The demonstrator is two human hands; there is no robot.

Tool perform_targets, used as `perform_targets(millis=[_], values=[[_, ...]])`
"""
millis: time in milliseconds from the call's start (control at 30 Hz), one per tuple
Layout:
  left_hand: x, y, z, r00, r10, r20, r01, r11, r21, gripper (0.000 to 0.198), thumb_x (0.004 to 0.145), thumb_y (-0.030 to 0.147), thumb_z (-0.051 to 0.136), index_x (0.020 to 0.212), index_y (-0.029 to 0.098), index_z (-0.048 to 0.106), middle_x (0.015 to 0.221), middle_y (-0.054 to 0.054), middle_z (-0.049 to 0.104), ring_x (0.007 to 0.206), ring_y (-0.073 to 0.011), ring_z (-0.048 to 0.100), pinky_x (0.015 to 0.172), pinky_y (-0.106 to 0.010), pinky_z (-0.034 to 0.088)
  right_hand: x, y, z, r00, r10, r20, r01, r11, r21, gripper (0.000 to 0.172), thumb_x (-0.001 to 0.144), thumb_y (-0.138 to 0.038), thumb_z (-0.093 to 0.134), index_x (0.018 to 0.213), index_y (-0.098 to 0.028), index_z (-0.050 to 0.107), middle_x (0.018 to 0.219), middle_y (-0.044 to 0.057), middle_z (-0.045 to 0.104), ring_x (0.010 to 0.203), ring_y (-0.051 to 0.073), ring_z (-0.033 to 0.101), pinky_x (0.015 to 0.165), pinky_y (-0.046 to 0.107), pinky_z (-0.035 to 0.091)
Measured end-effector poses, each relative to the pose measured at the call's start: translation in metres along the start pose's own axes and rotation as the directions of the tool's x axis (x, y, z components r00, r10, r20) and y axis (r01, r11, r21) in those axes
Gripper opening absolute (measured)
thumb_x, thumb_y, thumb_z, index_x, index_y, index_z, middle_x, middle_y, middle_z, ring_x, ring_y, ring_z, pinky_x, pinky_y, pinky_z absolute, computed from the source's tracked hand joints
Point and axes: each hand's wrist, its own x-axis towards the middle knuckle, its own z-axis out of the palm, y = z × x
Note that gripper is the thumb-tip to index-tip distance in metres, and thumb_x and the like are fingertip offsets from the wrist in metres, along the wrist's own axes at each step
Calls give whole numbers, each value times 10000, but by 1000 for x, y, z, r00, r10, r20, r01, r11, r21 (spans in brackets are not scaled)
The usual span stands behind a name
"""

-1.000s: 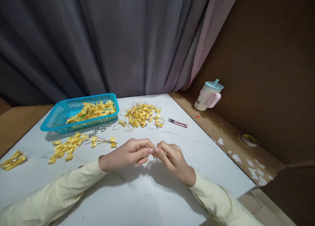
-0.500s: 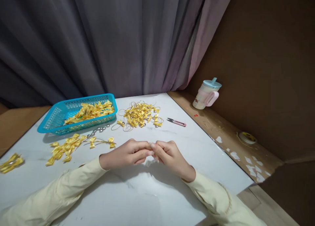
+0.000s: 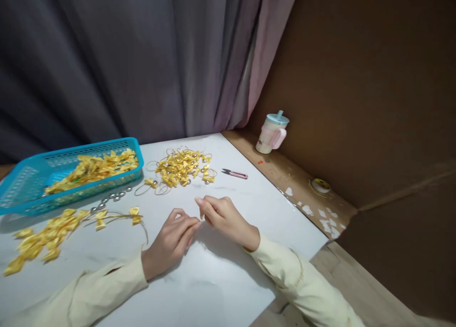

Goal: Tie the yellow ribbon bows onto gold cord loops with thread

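Note:
My left hand [image 3: 175, 239] and my right hand [image 3: 224, 217] meet over the white table, fingertips pinched close together. Whatever lies between them is too small or too hidden to make out. To the left of my left hand are loose yellow ribbon bows [image 3: 50, 234], two of them set along thin cords [image 3: 119, 216]. Behind these, several silvery beads [image 3: 111, 197] lie in a row. Farther back is a pile of yellow bows with beads and looped cords [image 3: 181, 168]. Pink-handled thread snips [image 3: 235, 174] rest beyond my right hand.
A blue plastic basket [image 3: 131, 172] holding more yellow bows stands at the left. Past the table's right edge, a cup with a pink handle [image 3: 272, 133], a roll of tape [image 3: 321, 185] and white paper scraps [image 3: 307, 210] are on brown cardboard. A grey curtain [image 3: 142, 70] hangs behind.
The view has turned right, so the things on the table appear farther left. My left hand has tilted, its fingers pointing up and right, and my right hand has risen slightly above its fingertips.

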Motion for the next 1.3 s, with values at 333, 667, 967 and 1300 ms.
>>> perform_targets(millis=[333, 667, 967, 1300], values=[[3, 5, -2, 983, 180, 29, -181, 983, 22, 209, 907, 50, 354, 966, 163, 520, 713, -18, 641, 605, -120, 551, 736, -323, 406, -64, 20, -133, 722, 141, -677, -356, 915, -190, 440, 866, -537, 435, 739, -156, 614, 672, 60, 627, 586, 151, 546, 554, 236, 401], [-4, 3, 1, 985, 164, 47, -166, 985, 41, 200, 902, 60, 378, 972, 178, 524, 763, -13, 680, 575, -116, 590, 793, -359, 388, -130, 107, -166, 595, 269, -757, -662, 698, -272, 521, 626, -656, 529, 681, -171, 713, 867, 131, 693, 771, 276, 621, 694, 352, 436], [-3, 3, 0, 982, 168, 82, -172, 985, 34, 184, 914, 69, 376, 982, 167, 516, 767, -17, 680, 562, -112, 563, 808, -365, 366, -114, 123, -171, 688, 346, -638, -593, 775, -219, 518, 623, -626, 618, 809, -163, 757, 964, 109, 661, 693, 193, 597, 563, 278, 413], [-3, 9, -7, 964, -242, 115, 261, 944, -201, 189, 927, 174, 395, 861, 168, 572, 540, 33, 610, 598, -129, 538, 768, -326, 395, -101, 123, -170, 639, 359, -680, -560, 824, -91, 446, 565, -569, 674, 656, -134, 702, 844, 122, 677, 774, 252, 604, 620, 310, 434]])
